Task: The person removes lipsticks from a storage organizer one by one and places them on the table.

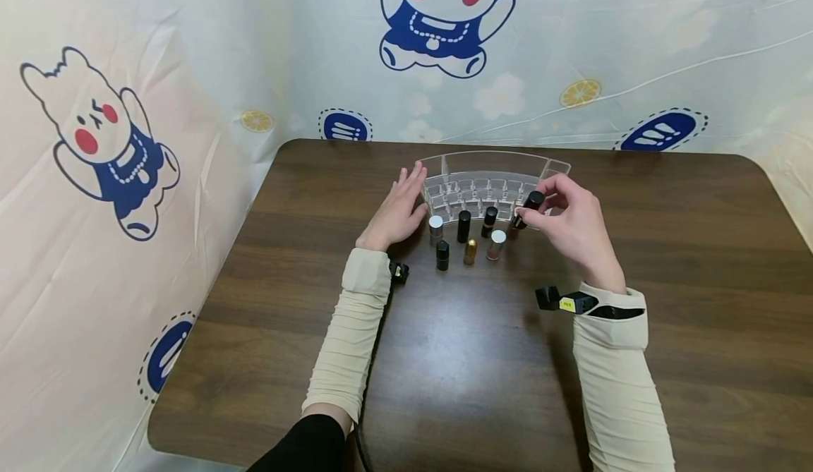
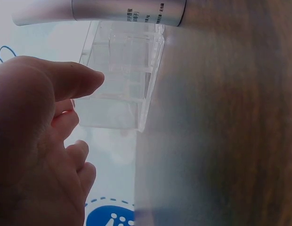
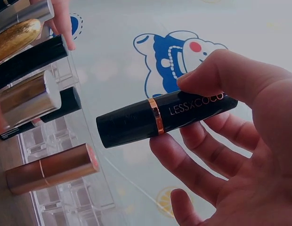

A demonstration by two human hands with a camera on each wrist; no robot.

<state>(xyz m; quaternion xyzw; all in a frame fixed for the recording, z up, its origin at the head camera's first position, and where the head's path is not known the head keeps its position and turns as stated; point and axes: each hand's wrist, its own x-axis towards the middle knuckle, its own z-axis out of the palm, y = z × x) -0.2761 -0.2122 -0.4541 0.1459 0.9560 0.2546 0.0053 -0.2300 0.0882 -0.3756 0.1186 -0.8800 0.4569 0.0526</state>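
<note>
A black lipstick (image 3: 132, 122) with a gold band and the lettering LESSXCOCO is pinched between the thumb and fingers of my right hand (image 1: 574, 221). In the head view this lipstick (image 1: 533, 201) tilts above the right front of a clear tiered organizer (image 1: 473, 188). My left hand (image 1: 399, 211) is at the organizer's left end, fingers extended; whether it presses on the plastic I cannot tell. Several lipsticks stand in front of the organizer, among them a gold one (image 1: 470, 252), a silver-topped one (image 1: 435, 229) and a rose-brown one (image 3: 52, 169).
The organizer's small compartments (image 3: 73, 200) show behind the lipsticks in the right wrist view. Everything stands toward the far edge of a dark wooden table (image 1: 483, 359). A printed curtain (image 1: 286, 56) hangs behind it. Wrist cameras (image 1: 565, 301) sit on both cuffs.
</note>
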